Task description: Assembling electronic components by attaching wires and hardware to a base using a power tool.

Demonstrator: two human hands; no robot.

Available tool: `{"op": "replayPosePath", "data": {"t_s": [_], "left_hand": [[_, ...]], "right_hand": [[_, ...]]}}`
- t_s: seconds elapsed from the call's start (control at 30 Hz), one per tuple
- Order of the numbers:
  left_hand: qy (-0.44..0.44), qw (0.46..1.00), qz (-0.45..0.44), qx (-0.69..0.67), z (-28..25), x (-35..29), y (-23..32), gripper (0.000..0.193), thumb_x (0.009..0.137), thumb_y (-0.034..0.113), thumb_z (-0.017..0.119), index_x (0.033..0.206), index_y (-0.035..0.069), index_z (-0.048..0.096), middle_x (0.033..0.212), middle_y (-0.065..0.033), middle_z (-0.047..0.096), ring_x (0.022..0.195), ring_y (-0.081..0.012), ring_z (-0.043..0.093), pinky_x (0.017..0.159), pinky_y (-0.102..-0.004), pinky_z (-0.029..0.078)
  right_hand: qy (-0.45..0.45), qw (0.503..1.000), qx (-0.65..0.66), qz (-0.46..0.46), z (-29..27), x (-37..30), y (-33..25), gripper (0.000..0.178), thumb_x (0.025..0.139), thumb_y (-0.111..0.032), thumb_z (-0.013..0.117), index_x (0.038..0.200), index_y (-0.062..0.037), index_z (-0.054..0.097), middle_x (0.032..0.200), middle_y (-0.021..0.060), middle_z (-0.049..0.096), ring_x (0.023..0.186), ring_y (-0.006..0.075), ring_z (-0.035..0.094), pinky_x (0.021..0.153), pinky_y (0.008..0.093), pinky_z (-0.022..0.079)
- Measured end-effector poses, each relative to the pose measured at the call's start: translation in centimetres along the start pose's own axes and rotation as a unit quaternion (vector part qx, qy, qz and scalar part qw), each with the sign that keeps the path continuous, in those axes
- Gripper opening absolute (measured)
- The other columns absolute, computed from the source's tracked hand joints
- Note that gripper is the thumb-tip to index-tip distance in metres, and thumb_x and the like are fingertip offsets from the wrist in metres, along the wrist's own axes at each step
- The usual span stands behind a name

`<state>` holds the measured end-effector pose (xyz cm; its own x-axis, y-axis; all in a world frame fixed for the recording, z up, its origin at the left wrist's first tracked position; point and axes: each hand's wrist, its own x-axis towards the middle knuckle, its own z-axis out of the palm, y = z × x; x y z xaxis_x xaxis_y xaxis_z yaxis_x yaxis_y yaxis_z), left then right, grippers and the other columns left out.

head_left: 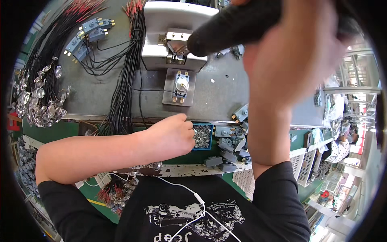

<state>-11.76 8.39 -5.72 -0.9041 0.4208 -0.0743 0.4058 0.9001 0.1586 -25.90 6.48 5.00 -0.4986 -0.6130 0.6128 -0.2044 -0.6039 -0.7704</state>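
Note:
Close to the camera, my right hand (294,60) is blurred and wrapped round a thick black tool (238,28) that looks like an electric screwdriver. The tool's rounded end points left, over the white metal machine. My left hand (173,135) is closed, its fingers curled at the left side of a blue tray (212,137) of small metal parts. What its fingertips hold, if anything, is hidden. Beyond that hand, a grey switch-like part (181,86) with brass terminals and a round metal piece sits on a square metal block (169,99). A black wire runs left from it.
The white machine (155,40) with a metal fixture stands behind the block. Bundles of black wires (127,76) lie left, some with round metal caps (40,92). Grey parts (94,30) sit at the back left; several more (227,155) lie right of the tray.

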Motion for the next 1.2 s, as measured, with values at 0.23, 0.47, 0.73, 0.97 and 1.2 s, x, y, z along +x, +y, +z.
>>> {"op": "replayPosePath", "data": {"t_s": [0.23,0.47,0.73,0.97,1.2], "left_hand": [[0.088,0.991,-0.038,-0.096,-0.2,0.0,0.2,0.007,0.081,0.015,0.067,0.085,0.009,0.065,0.076,-0.0022,0.066,0.081,-0.0216,0.068,0.076,-0.0351,0.050],[0.098,0.985,-0.029,-0.137,-0.2,0.1,0.1,0.008,0.082,0.014,0.066,0.085,0.007,0.065,0.073,-0.0041,0.066,0.077,-0.0236,0.069,0.072,-0.0366,0.052],[0.115,0.978,-0.027,-0.172,-0.5,0.1,-0.3,0.009,0.083,0.011,0.065,0.087,0.004,0.063,0.080,-0.0087,0.067,0.081,-0.0276,0.070,0.076,-0.0412,0.056],[0.113,0.976,-0.043,-0.179,-0.6,-0.3,-0.4,0.010,0.082,0.011,0.064,0.088,0.003,0.062,0.080,-0.0094,0.066,0.081,-0.0280,0.068,0.076,-0.0418,0.055],[0.159,0.965,-0.062,-0.199,-2.6,-1.4,-0.3,0.012,0.082,0.009,0.063,0.091,0.002,0.061,0.081,-0.0101,0.065,0.082,-0.0297,0.068,0.079,-0.0430,0.054]], "right_hand": [[0.052,0.998,0.013,-0.045,1.6,0.9,-0.1,0.074,0.090,0.009,0.070,0.147,-0.0034,0.024,0.102,0.0112,0.063,0.084,0.0145,0.067,0.065,0.0274,0.057],[0.016,0.999,0.032,-0.038,1.6,0.7,0.0,0.080,0.089,0.010,0.071,0.151,-0.0021,0.023,0.101,0.0124,0.064,0.084,0.0156,0.068,0.068,0.0285,0.059],[-0.049,0.975,-0.083,-0.201,-1.4,0.9,0.7,0.065,0.087,0.013,0.072,0.138,-0.0025,0.034,0.099,0.0140,0.069,0.077,0.0160,0.069,0.066,0.0272,0.058],[0.041,0.998,-0.027,-0.040,1.2,0.5,0.2,0.067,0.088,0.012,0.070,0.140,-0.0025,0.031,0.101,0.0131,0.067,0.085,0.0171,0.069,0.067,0.0278,0.059],[-0.076,0.996,0.050,0.012,0.9,1.2,-0.1,0.071,0.088,0.013,0.070,0.143,-0.0052,0.028,0.098,0.0123,0.065,0.082,0.0161,0.067,0.066,0.0281,0.058]]}}
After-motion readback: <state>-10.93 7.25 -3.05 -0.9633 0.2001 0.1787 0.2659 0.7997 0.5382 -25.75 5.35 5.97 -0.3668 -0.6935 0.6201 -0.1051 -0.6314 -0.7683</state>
